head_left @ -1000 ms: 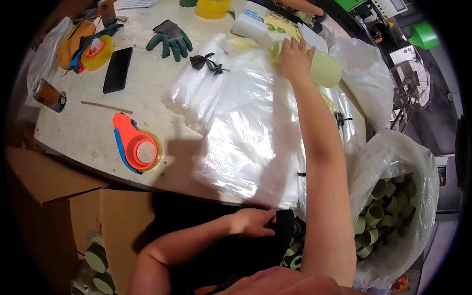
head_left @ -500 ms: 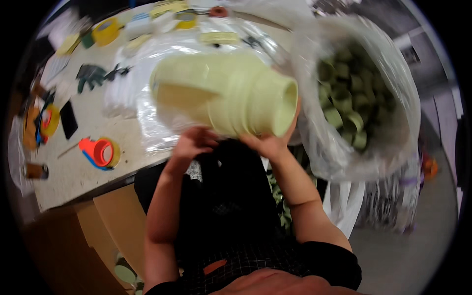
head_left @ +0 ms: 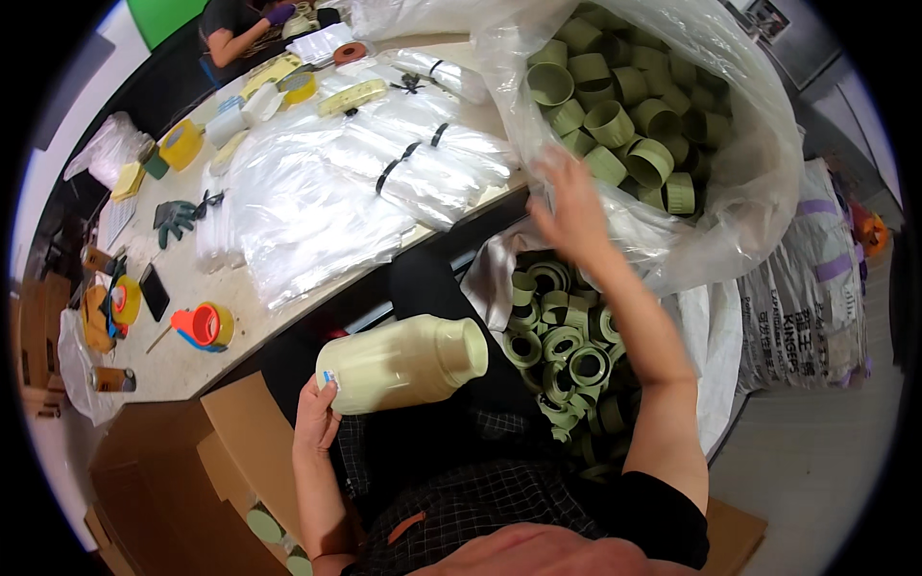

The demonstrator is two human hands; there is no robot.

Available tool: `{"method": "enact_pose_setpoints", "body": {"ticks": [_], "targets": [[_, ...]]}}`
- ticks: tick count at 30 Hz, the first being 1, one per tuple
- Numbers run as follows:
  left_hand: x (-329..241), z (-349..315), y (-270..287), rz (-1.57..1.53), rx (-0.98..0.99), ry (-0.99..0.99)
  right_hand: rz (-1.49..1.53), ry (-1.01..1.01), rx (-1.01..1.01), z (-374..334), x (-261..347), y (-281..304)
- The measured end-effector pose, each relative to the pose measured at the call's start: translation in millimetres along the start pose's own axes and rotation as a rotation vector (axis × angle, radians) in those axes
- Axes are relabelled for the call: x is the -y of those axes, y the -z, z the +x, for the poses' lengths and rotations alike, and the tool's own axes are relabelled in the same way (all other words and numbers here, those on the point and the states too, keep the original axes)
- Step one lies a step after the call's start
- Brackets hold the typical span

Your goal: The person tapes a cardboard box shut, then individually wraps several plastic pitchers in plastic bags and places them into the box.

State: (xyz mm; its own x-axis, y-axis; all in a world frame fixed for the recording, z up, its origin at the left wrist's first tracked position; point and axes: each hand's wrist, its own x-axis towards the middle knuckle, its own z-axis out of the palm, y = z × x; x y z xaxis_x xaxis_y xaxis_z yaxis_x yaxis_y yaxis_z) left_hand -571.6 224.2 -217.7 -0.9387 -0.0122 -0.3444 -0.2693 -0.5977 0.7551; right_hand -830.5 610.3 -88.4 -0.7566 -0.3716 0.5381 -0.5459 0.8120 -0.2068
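Note:
Over my lap lies a pale yellow-green plastic flask body (head_left: 394,370), tilted on its side with its open neck to the right. My left hand (head_left: 315,413) grips it at the base end, thumb beside a small sticker. My right hand (head_left: 574,211) is stretched out, somewhat blurred, at the near left side of a big clear plastic bag (head_left: 759,226). Its fingers look extended and hold nothing that I can see. Inside the bag are several olive-green plastic cups (head_left: 610,123). Below my right forearm, a white sack (head_left: 706,365) holds several green ring-shaped and handled parts (head_left: 562,346).
Clear plastic bags (head_left: 317,206) cover much of the table (head_left: 206,370). Tape rolls (head_left: 181,144), a glove (head_left: 175,221), a phone (head_left: 154,291) and an orange tape dispenser (head_left: 205,324) lie leftward. A cardboard box (head_left: 240,437) stands lower left. Another person (head_left: 230,43) sits beyond the table.
The flask body has come down from over the table to my lap, now held by my left hand alone. My right hand has left its neck and moved to the bag of cups.

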Motion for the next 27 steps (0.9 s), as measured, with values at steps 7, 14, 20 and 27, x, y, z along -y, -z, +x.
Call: {"method": "enact_pose_setpoints", "body": {"ticks": [7,14,20,27], "targets": [[6,-21,-14,-0.075,-0.215,-0.153,-0.752,0.073,0.132,115,-144,-64],[4,-22,-18,-0.199,-0.41,-0.237,-0.035,-0.225,-0.349,51,-58,-43],[-10,-3,-28,-0.205,-0.4,-0.198,1.718,-1.001,0.158,-64,19,-41],[-16,-23,-29,-0.128,-0.353,-0.144,1.278,-0.274,0.162,-76,111,-62]]}}
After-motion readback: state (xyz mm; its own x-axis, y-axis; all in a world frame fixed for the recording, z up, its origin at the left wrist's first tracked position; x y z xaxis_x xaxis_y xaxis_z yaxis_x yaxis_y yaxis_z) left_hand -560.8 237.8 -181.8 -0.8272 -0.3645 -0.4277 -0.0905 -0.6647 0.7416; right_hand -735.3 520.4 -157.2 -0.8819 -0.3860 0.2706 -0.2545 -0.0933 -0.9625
